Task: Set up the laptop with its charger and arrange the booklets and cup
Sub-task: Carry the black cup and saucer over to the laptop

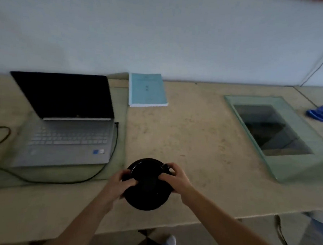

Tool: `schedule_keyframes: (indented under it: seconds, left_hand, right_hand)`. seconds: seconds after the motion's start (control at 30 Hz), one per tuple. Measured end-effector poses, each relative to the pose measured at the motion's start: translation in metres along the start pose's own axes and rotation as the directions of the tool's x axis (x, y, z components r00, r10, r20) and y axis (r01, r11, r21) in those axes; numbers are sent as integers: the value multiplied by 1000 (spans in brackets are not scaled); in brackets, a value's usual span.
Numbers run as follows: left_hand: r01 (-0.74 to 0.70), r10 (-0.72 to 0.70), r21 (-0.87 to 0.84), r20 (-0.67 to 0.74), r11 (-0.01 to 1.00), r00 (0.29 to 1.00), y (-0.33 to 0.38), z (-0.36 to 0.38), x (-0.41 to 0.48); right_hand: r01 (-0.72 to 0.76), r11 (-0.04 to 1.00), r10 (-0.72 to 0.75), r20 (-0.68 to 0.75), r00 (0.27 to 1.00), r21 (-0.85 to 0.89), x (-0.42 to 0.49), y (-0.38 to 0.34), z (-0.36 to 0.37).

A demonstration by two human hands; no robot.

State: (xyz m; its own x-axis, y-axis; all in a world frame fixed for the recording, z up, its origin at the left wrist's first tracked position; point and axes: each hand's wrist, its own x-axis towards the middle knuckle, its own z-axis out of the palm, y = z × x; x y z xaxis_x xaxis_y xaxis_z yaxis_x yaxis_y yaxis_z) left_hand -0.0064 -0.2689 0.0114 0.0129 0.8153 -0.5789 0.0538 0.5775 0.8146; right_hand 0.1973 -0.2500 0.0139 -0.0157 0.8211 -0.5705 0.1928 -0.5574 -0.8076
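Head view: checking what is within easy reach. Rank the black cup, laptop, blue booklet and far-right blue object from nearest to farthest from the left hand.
1. black cup, gripped by the left hand, front centre.
2. laptop, just to its left.
3. blue booklet, back by the wall.
4. blue object, far right.

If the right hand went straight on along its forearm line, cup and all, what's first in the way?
Likely the charger cable by the laptop's right edge, then the laptop itself. The right hand holds the black cup; height above the table is unclear, so it might pass over.
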Motion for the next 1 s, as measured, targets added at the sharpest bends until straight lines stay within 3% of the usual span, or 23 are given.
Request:
schedule_keyframes:
  seconds: [0.33,0.6,0.8,1.0]
  left_hand:
    - [-49,27,-76,-274,996,961,-72,-226,-115]
    - [-54,4,-87,-493,995,870,-97,-351,-176]
    - [-86,-41,-207,-543,975,839,-103,-430,-166]
    - [-89,-46,-242,-501,966,864,-76,-508,-117]
  right_hand:
    - [49,989,-3,315,949,-136,-49,-20,240]
    - [191,953,-35,539,842,-236,-67,-49,392]
    - [213,937,-2,608,794,-275,-41,-77,473]
    - [180,945,11,577,817,-272,5,-127,542]
